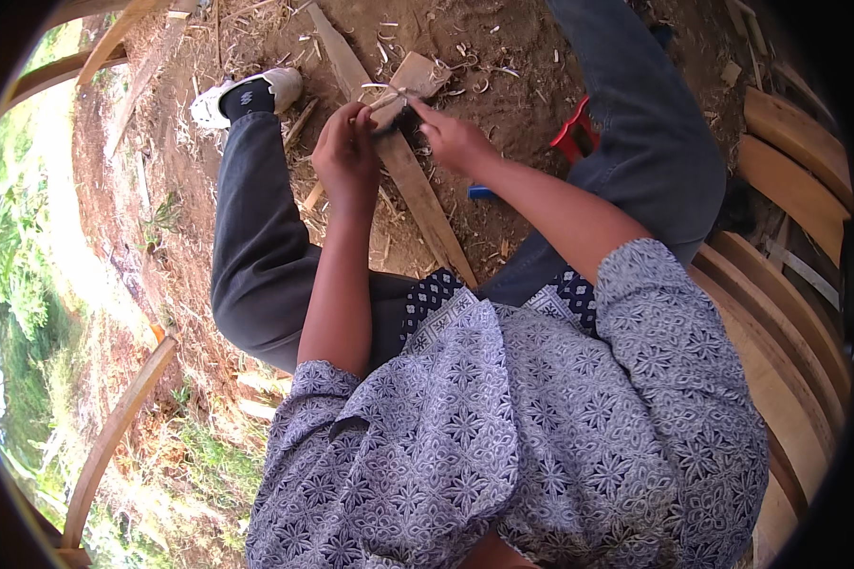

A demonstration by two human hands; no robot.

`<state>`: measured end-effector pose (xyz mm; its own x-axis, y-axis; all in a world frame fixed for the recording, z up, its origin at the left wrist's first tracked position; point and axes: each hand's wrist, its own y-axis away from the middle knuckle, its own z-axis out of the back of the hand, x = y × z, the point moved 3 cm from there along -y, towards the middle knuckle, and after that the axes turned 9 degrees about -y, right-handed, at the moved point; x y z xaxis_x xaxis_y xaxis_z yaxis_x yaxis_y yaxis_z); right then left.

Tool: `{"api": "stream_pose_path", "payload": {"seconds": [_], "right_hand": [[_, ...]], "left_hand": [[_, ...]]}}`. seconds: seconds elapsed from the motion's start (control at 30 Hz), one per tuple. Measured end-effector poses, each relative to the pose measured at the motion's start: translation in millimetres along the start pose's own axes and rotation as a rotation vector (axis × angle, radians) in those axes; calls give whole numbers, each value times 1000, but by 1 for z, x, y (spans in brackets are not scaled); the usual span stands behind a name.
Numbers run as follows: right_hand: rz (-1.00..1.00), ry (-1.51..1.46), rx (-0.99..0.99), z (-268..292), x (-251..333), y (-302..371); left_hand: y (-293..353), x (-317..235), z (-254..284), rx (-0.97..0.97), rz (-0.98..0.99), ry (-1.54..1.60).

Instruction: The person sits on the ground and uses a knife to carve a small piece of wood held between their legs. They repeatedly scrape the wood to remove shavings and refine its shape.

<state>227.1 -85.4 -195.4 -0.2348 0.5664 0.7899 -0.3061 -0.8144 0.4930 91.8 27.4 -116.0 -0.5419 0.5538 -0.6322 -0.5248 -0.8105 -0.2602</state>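
My left hand (347,152) is raised in front of me, its fingers closed at one end of a thin pale stick of wood (381,101). At the stick's other end, my right hand (457,144) has its fingers curled and pointing toward the left hand. Whatever lies inside the right hand is hidden. Beneath both hands, a long narrow board (425,204) slants across the ground up to my lap. A short flat piece of wood (425,74) lies just beyond the fingertips, with curled shavings around it.
A red tool handle (575,131) lies beside my right leg, and a small blue object (481,192) is nearer the middle. Curved wooden pieces (792,190) are stacked at the right. Another curved length of wood (114,436) stands at the left. Shavings litter the dirt ground.
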Motion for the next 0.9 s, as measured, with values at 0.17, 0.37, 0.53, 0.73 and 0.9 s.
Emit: {"api": "stream_pose_path", "payload": {"seconds": [0.17, 0.37, 0.53, 0.73, 0.9], "right_hand": [[38, -71, 22, 1, 1, -10], [-52, -290, 165, 12, -9, -26], [17, -186, 101, 7, -27, -45], [-138, -134, 28, 11, -18, -43], [-142, 5, 44, 24, -11, -36]], "left_hand": [[4, 3, -1, 8, -12, -6], [1, -2, 6, 86, -89, 119], [11, -15, 1, 385, -255, -35], [22, -15, -8, 538, -253, -191], [22, -14, -12, 522, -246, -265]]}}
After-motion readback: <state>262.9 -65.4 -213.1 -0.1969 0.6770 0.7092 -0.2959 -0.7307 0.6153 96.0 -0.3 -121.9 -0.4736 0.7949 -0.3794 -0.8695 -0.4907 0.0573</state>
